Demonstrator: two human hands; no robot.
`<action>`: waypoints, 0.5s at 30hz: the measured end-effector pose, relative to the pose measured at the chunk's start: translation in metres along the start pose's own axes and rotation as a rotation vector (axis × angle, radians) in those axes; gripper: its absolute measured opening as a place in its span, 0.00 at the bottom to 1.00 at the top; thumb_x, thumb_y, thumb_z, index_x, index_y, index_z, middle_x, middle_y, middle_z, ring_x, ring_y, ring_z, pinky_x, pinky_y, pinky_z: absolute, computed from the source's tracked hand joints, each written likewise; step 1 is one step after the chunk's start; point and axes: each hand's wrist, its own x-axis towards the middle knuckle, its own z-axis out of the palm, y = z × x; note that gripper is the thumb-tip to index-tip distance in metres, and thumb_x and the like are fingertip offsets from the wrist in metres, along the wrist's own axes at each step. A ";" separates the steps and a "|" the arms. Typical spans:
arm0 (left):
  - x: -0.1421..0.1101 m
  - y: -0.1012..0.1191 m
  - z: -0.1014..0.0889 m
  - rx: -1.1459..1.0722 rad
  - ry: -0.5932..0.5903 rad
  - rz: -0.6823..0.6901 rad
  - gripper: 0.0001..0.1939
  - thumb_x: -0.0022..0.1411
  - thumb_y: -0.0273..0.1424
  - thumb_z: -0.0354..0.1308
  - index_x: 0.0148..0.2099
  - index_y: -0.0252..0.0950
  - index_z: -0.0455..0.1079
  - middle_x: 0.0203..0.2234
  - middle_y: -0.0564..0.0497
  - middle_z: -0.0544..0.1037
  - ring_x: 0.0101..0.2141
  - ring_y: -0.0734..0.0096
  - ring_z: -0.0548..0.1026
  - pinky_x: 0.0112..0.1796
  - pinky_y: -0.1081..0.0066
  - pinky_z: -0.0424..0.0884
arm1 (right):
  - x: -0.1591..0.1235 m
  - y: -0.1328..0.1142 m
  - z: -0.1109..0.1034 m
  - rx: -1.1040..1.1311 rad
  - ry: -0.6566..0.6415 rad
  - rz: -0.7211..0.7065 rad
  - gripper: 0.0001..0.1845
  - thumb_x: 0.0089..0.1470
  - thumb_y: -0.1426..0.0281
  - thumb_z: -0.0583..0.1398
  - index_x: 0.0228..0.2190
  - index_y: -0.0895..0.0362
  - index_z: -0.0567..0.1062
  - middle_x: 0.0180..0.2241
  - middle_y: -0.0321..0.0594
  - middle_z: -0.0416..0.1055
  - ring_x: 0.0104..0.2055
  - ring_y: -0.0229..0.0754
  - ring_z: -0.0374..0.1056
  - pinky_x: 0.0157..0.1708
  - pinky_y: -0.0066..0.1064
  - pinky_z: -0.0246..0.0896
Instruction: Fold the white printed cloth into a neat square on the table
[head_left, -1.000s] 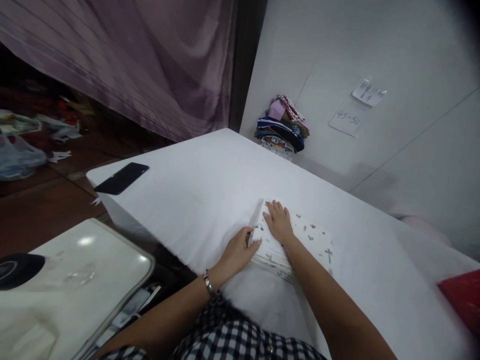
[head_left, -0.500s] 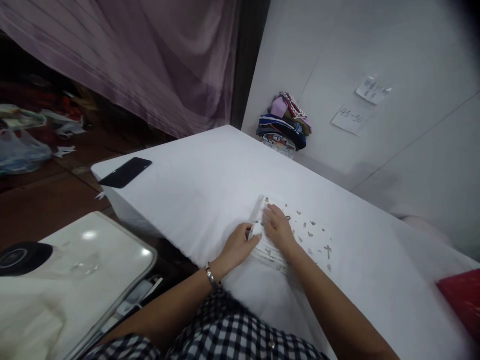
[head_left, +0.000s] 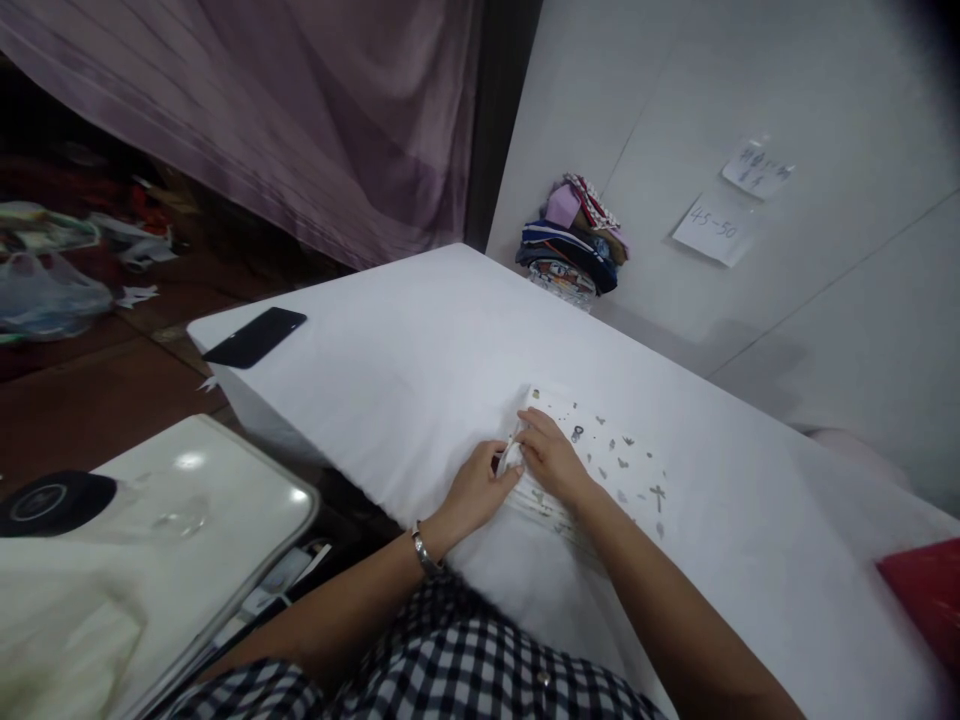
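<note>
A white folded cloth (head_left: 626, 470) with small scattered prints lies on the white-covered table (head_left: 390, 360), with several layers showing along its near edge. At the cloth's left corner, my left hand (head_left: 474, 488) is closed, thumb and fingers pinching the edge. My right hand (head_left: 551, 458) rests over the cloth's left part, its fingers bent around a lifted bit of that same edge. The two hands almost touch. Between them the fingertips are partly hidden, and how many layers they grip I cannot tell.
A black phone-like slab (head_left: 256, 337) lies at the table's far left corner. Folded clothes (head_left: 574, 245) are stacked by the wall. Something red (head_left: 926, 590) sits at the right edge. A pale machine top (head_left: 225, 470) stands close on the left.
My right hand's fingers have drawn back from lying flat on the cloth and bent toward its left edge, where a bit is now lifted. My left hand stays at the corner.
</note>
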 end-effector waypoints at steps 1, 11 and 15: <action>0.000 0.001 -0.001 0.014 0.001 -0.003 0.18 0.58 0.39 0.54 0.48 0.36 0.66 0.36 0.50 0.72 0.32 0.70 0.68 0.35 0.69 0.64 | -0.001 0.001 0.000 0.011 0.002 -0.003 0.13 0.54 0.77 0.52 0.37 0.56 0.74 0.56 0.47 0.64 0.63 0.46 0.51 0.59 0.48 0.52; 0.000 0.007 -0.005 0.211 0.003 0.116 0.11 0.60 0.39 0.52 0.34 0.37 0.67 0.30 0.53 0.67 0.29 0.71 0.65 0.31 0.70 0.61 | -0.003 -0.002 0.002 0.086 0.045 0.031 0.14 0.57 0.75 0.48 0.39 0.55 0.71 0.54 0.45 0.66 0.62 0.44 0.53 0.60 0.47 0.52; 0.002 0.004 -0.005 0.209 -0.019 0.096 0.16 0.61 0.40 0.50 0.25 0.36 0.62 0.27 0.53 0.65 0.29 0.72 0.65 0.29 0.70 0.59 | -0.001 -0.003 0.003 0.092 0.032 0.029 0.14 0.57 0.75 0.48 0.39 0.55 0.71 0.54 0.45 0.66 0.62 0.44 0.54 0.60 0.47 0.51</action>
